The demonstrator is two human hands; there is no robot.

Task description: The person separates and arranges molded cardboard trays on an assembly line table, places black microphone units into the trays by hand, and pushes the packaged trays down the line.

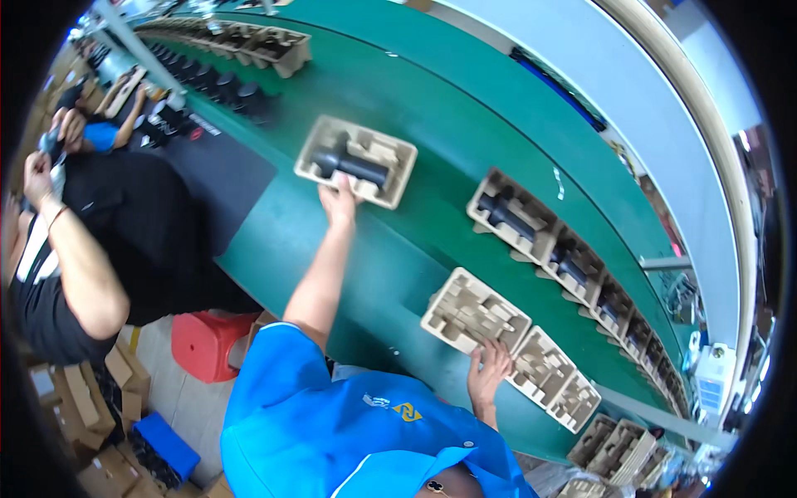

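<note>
The left hand (338,202) grasps the near rim of a loaded moulded-pulp tray (402,158), a fingertip reaching over the edge beside the black cylindrical device (361,168) lying inside. The right hand (490,365), to the right of the loaded tray and closer to the body, lays spread fingers on the near edge of an unfilled pulp tray (465,303); whether they grip or merely rest, I cannot tell. Two more unfilled trays (544,365) continue that line, farther right of the loaded tray. A green workbench (378,278) extends around the loaded tray on all sides. Right of the loaded tray runs a row of filled pulp trays (540,241), black devices showing in the nearest ones. Beyond the loaded tray, to its left, black cylindrical parts (249,98) line up beside another row of pulp trays (286,58). Left of the loaded tray are a dark mat (241,187) and a co-worker in black (137,241); a red stool (199,344) stands below it, leftward.
</note>
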